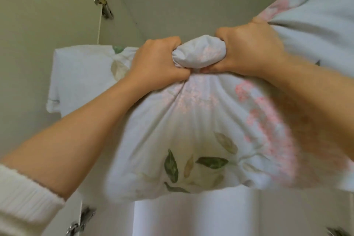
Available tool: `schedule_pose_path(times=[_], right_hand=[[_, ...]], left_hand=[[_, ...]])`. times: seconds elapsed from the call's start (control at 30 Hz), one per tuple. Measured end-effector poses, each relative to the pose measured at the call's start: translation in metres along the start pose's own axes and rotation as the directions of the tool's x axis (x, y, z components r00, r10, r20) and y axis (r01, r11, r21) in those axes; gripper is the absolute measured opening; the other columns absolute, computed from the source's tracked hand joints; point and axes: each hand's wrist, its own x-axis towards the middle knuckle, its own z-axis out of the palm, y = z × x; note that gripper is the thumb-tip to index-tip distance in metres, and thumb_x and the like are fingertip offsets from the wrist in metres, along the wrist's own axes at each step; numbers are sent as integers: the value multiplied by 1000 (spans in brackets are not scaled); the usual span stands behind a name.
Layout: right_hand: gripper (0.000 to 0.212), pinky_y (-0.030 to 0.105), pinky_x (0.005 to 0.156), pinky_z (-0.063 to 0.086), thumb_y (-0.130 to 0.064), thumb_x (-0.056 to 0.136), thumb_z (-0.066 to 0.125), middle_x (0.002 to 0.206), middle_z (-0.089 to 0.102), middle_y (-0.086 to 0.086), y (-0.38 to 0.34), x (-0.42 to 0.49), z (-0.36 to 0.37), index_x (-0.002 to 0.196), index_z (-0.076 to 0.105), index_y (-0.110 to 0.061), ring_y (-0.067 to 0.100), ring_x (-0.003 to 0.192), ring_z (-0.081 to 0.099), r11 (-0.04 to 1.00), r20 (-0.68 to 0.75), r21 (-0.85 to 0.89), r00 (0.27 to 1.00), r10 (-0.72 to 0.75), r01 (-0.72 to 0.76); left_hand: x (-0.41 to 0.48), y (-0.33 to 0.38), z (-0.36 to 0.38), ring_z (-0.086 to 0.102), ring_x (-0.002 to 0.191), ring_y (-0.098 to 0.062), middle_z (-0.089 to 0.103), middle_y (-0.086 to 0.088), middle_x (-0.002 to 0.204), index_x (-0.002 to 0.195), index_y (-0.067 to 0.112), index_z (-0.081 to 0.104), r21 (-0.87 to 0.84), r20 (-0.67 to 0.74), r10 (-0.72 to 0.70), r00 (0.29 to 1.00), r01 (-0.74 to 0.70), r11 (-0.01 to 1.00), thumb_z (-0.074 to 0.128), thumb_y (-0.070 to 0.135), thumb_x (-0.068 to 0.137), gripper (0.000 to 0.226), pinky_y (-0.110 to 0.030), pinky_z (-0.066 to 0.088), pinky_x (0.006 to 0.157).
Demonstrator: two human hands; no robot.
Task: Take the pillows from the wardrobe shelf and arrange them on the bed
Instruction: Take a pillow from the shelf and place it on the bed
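Observation:
A pale floral pillow (191, 136) with pink blossoms and green leaves hangs in front of me, bunched at its top. My left hand (157, 61) and my right hand (249, 48) both grip that bunched fabric, close together, arms raised. A second pillow (84, 76) of the same print lies behind on the wardrobe shelf at the left, partly hidden by my left hand. More floral fabric (316, 5) stretches to the upper right; I cannot tell whether it belongs to the held pillow. The bed is out of sight.
An open wardrobe door (47, 15) stands at the left with metal hinges (101, 2) on its edge. The wardrobe's beige inner walls (191, 2) rise behind. A white panel (191, 216) shows below the pillow. A further hinge (80, 222) sits at the bottom left.

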Motion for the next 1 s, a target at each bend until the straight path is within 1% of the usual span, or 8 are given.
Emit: schedule_pose_path(times=[0.2,0.27,0.43,0.57,0.63,0.77,0.9,1.0], right_hand=[[53,35,74,29,-68,65,60,92,70,15,-26,-75,19,81,46,-20,36,90,62,996,277,3,957,81,-85],[62,37,82,37,-70,64,59,103,69,10,-35,-101,25,96,57,-18,32,98,62,992,364,-28,923,123,-121],[59,35,87,37,-67,66,63,95,72,11,-55,-162,34,97,61,-16,30,95,64,971,484,-60,844,232,-233],[56,36,88,36,-62,69,65,97,72,10,-68,-206,46,95,61,-13,31,96,65,947,557,-97,772,306,-305],[56,35,87,37,-64,69,63,99,72,6,-76,-229,54,96,61,-15,29,97,65,935,612,-115,717,333,-336],[66,34,86,40,-74,61,54,92,73,3,-95,-276,74,94,63,-18,27,93,67,908,667,-105,649,366,-405],[72,32,90,40,-76,58,46,96,73,4,-128,-321,91,99,65,-19,26,96,67,878,760,-111,529,377,-466],[58,31,94,38,-69,69,55,103,71,1,-152,-348,96,102,61,-21,24,102,63,880,838,-155,412,358,-449]], left_hand=[[-69,3,29,53,65,-23,53,8,56,57,26,46,-213,269,-4,963,64,975,62,41,56,21,-30,41,58],[-95,8,42,59,69,-27,65,-6,68,67,14,54,-265,313,24,949,64,962,54,53,54,41,-35,48,60],[-152,14,76,53,59,-25,56,0,59,62,21,47,-417,397,65,916,116,902,47,52,52,33,-25,33,52],[-191,21,94,57,64,-27,54,0,57,59,22,43,-395,567,60,821,207,895,44,57,47,37,-30,39,55],[-211,25,101,61,72,-31,65,-7,68,70,14,55,-366,616,58,786,220,904,49,56,48,48,-32,43,59],[-256,32,112,63,87,-37,71,-11,85,79,13,57,-306,694,59,718,220,926,56,46,52,43,-30,42,64],[-311,33,118,63,92,-36,71,-10,93,84,15,59,-260,798,54,600,264,929,68,40,65,33,-31,45,69],[-352,28,121,63,87,-31,71,-6,92,89,17,60,-292,865,113,489,306,906,57,54,59,48,-28,40,67]])
